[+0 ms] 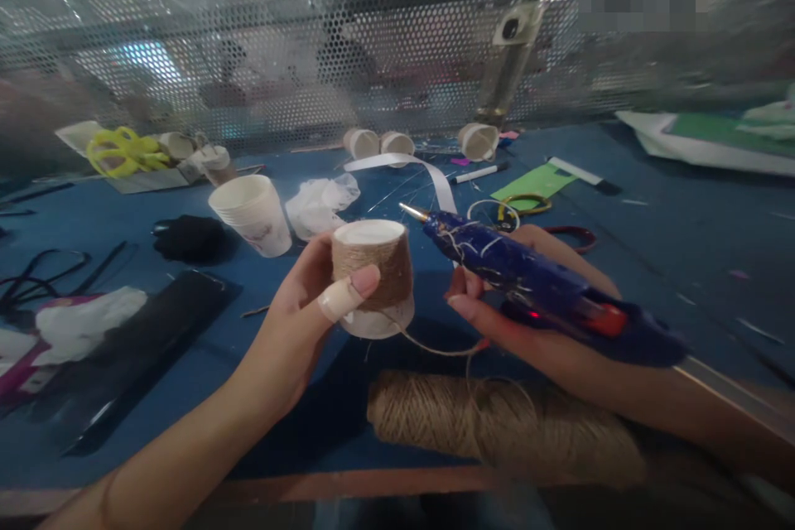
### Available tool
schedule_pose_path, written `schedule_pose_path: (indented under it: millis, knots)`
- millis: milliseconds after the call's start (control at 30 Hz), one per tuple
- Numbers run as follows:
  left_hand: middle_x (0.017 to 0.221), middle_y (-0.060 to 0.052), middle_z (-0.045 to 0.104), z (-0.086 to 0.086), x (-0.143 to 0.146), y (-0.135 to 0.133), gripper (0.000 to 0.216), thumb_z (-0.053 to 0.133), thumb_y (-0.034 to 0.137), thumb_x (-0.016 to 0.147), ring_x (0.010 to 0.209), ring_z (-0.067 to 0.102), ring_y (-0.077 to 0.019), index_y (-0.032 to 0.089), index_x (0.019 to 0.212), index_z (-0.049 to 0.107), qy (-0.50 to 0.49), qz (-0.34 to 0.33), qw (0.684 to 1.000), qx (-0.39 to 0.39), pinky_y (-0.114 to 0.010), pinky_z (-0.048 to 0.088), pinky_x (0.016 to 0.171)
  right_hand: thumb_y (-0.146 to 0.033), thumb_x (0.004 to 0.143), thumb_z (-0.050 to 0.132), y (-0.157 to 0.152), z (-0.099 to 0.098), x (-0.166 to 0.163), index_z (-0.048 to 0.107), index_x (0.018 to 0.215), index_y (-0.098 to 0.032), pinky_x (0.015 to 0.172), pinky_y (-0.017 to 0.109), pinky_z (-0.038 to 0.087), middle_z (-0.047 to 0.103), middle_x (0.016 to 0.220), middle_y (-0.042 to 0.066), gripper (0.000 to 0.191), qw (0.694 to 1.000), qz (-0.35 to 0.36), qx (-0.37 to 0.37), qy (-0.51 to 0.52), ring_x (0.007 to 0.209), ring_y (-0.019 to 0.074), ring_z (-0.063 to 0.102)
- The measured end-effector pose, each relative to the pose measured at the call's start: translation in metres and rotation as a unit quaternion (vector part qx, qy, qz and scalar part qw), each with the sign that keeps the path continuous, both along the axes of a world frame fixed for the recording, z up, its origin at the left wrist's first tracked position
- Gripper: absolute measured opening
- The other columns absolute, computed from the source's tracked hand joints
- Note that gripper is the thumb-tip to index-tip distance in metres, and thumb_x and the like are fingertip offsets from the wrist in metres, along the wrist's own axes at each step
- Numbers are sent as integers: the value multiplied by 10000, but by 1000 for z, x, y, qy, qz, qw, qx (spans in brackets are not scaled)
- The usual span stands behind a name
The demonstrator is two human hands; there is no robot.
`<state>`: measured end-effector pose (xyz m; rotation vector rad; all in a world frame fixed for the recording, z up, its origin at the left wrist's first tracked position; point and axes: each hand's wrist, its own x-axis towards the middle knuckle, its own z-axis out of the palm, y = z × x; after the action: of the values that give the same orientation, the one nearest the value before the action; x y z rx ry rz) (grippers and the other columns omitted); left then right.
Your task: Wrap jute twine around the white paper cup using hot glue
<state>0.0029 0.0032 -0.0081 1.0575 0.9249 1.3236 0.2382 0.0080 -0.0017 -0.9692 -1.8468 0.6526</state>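
Glue gun [513, 262] aslant, nozzle [412, 212] leftward

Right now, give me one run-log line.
left hand: holds twine-wrapped cup | right hand: holds blue glue gun | twine strand: runs from cup toward right hand | twine spool: on blue table

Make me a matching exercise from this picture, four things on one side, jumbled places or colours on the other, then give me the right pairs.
Things
1. twine-wrapped cup
2. glue gun
3. twine spool
4. stacked paper cups

Places and colours
A. lying on its side near the table's front edge
B. white, just left of the crumpled plastic
C. in the left hand
D. dark blue, in the right hand

Right pairs: 1-C; 2-D; 3-A; 4-B
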Motion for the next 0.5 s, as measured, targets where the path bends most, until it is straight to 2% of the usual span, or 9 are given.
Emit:
schedule_pose_path:
  millis: [100, 200, 367, 500]
  knots:
    - [1200, -60, 792, 1, 2, -1, 384, 914, 424, 812, 1184, 716, -290, 254, 1139, 803, 2, 13, 1000, 2, -354, 587, 975, -312, 908, 833, 4, -2, -1, 660, 1002, -251, 753, 306, 654, 746, 976, -10, 206, 999, 34, -36, 21, 847, 159, 737]
    - [1154, -46, 799, 2, 3, -1, 348, 928, 412, 798, 1133, 733, -275, 264, 1092, 817, -8, 23, 1000, 13, -340, 599, 945, -296, 854, 891, 8, -9, 0, 683, 1043, -271, 812, 314, 672, 753, 1037, -12, 282, 997, 41, -51, 39, 925, 170, 755]
    - [1151, -28, 801, 0, 1, -1, 331, 929, 413, 799, 1118, 728, -246, 286, 1087, 825, 0, 12, 1000, 26, -295, 600, 927, -189, 771, 931, 9, -19, 2, 670, 1123, -345, 824, 349, 708, 809, 1049, -41, 465, 976, 92, -166, 108, 981, 210, 809]
    - [1161, -31, 800, -1, 0, -1, 302, 897, 394, 840, 1128, 726, -252, 300, 1117, 821, 2, -5, 1000, 24, -312, 604, 939, -176, 764, 926, 7, -16, 0, 682, 1144, -365, 920, 367, 713, 824, 1104, -42, 489, 971, 98, -183, 122, 1072, 234, 811]
